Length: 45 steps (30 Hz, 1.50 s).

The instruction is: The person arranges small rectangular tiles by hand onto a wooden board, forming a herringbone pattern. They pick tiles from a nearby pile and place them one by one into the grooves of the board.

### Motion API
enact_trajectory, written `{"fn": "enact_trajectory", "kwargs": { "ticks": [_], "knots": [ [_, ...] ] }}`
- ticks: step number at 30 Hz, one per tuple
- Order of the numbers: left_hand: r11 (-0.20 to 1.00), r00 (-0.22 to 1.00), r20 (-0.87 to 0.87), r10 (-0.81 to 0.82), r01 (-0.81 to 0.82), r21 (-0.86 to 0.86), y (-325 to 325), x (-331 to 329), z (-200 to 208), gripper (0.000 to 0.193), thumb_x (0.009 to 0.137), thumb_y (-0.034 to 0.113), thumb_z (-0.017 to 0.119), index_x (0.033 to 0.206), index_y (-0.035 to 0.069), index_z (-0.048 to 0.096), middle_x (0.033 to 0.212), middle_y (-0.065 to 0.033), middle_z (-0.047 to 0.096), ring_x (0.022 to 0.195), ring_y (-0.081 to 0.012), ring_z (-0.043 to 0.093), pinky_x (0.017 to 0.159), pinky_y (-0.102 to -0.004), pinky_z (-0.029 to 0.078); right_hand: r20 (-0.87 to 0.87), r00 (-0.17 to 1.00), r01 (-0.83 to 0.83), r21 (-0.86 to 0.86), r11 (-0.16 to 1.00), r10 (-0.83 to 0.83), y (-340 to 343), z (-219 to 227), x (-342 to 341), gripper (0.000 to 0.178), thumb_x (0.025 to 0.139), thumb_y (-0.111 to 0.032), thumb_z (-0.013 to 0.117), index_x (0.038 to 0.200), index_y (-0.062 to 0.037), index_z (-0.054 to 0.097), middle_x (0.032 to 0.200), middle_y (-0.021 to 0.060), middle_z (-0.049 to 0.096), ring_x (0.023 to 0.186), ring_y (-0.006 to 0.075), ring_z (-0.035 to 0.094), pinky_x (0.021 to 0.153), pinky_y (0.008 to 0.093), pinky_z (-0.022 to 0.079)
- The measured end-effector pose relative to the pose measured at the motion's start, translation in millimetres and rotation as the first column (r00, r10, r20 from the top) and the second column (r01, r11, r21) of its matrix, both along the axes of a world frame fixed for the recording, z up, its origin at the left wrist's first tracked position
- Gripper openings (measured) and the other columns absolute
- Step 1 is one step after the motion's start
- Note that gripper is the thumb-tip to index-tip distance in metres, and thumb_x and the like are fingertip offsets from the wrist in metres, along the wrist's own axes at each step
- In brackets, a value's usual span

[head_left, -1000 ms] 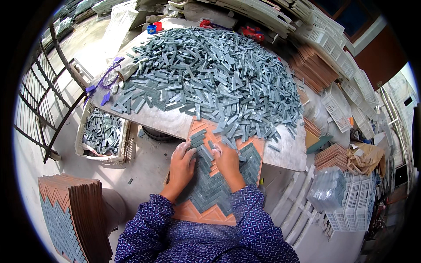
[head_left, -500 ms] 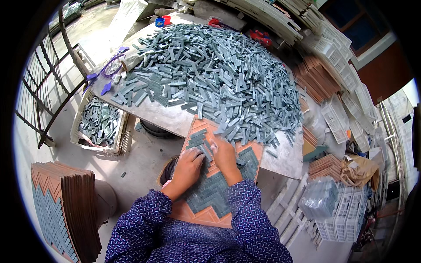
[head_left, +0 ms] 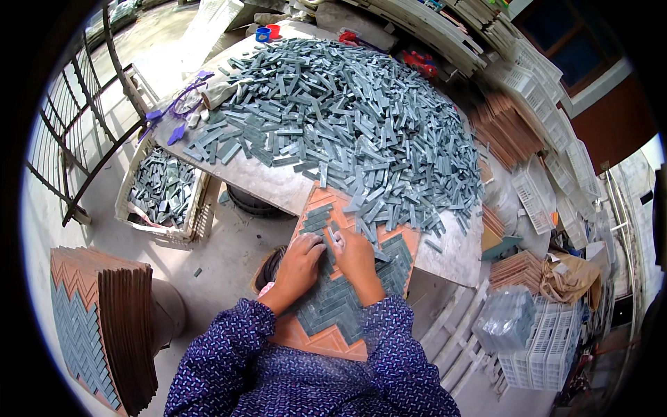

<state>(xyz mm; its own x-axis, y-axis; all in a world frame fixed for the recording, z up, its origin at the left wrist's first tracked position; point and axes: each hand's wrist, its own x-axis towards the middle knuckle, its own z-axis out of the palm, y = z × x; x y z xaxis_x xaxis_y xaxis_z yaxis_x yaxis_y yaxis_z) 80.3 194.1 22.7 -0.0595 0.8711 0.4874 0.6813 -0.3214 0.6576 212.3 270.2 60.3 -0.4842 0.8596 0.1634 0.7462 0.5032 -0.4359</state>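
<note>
An orange board with herringbone grooves [head_left: 326, 198] leans from my lap to the table edge, partly filled with grey-green stone strips [head_left: 332, 306]. Over its upper half, my left hand [head_left: 297, 263] has its fingers bent and pressed together at the laid strips. Whatever they hold is hidden. Beside it, my right hand [head_left: 356, 258] pinches a narrow stone strip at its fingertips, close to the left fingers. A short stack of laid strips [head_left: 317, 217] shows just beyond both hands. Bare orange grooves are visible between the laid sections.
A large heap of loose strips [head_left: 347, 104] covers the table [head_left: 445, 254]. At left stand a crate of strips [head_left: 163, 191] and a stack of orange boards [head_left: 125, 313]. White crates [head_left: 545, 347] and a wrapped bundle [head_left: 507, 320] are at right. Two small cups [head_left: 262, 35] sit far back.
The strips that showed between my hands are now mostly covered by my fingers. My right hand has shifted slightly toward me, and the whole view has moved a little.
</note>
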Motion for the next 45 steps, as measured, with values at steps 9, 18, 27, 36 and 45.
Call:
{"fn": "enact_trajectory", "kwargs": {
  "ticks": [9,18,27,36,45],
  "knots": [
    [1.000,1.000,-0.013,0.023,-0.023,0.010,-1,2,2,0.024,0.074,-0.005,0.057,0.097,-0.003,0.061,0.108,-0.0163,0.058,0.109,-0.0353,0.053,0.098,-0.0432,0.041,0.020,1.000,-0.015,0.146,0.989,0.012,-4,-14,1,0.022,0.078,-0.004,0.061,0.100,-0.0039,0.064,0.084,0.0164,0.063,0.074,0.0363,0.063,0.064,0.0445,0.050],
    [0.999,0.999,-0.014,0.031,-0.031,0.006,-2,2,2,0.025,0.073,-0.005,0.057,0.098,-0.003,0.061,0.109,-0.0162,0.058,0.109,-0.0347,0.053,0.098,-0.0430,0.041,0.002,0.998,-0.066,0.278,0.958,0.068,21,1,10,0.022,0.074,-0.007,0.070,0.095,-0.0029,0.064,0.084,0.0168,0.064,0.078,0.0350,0.063,0.068,0.0444,0.049],
    [0.999,0.999,-0.012,0.034,-0.034,0.016,-2,2,-1,0.025,0.072,-0.005,0.058,0.097,-0.003,0.061,0.108,-0.0164,0.058,0.108,-0.0347,0.053,0.098,-0.0434,0.041,0.022,0.999,0.029,-0.038,0.999,-0.028,14,1,2,0.021,0.075,-0.012,0.071,0.091,-0.0014,0.062,0.086,0.0173,0.063,0.081,0.0364,0.062,0.068,0.0456,0.048],
    [0.999,0.999,-0.036,0.009,-0.011,-0.043,-2,2,0,0.029,0.074,0.000,0.056,0.103,-0.004,0.061,0.115,-0.0175,0.056,0.115,-0.0338,0.050,0.102,-0.0428,0.038,-0.113,0.993,0.043,0.000,0.999,-0.043,10,-5,2,0.019,0.077,-0.006,0.067,0.095,-0.0020,0.067,0.086,0.0189,0.065,0.078,0.0349,0.064,0.069,0.0422,0.049],
    [0.971,0.839,-0.522,-0.150,0.027,-0.237,-19,32,4,0.070,0.083,0.037,0.060,0.138,0.000,0.039,0.145,-0.0133,0.039,0.134,-0.0260,0.036,0.111,-0.0487,0.024,-0.049,0.992,0.126,0.131,0.983,-0.120,17,9,26,0.022,0.075,-0.012,0.071,0.093,-0.0041,0.063,0.088,0.0126,0.062,0.085,0.0327,0.060,0.071,0.0415,0.049]
  ]
}}
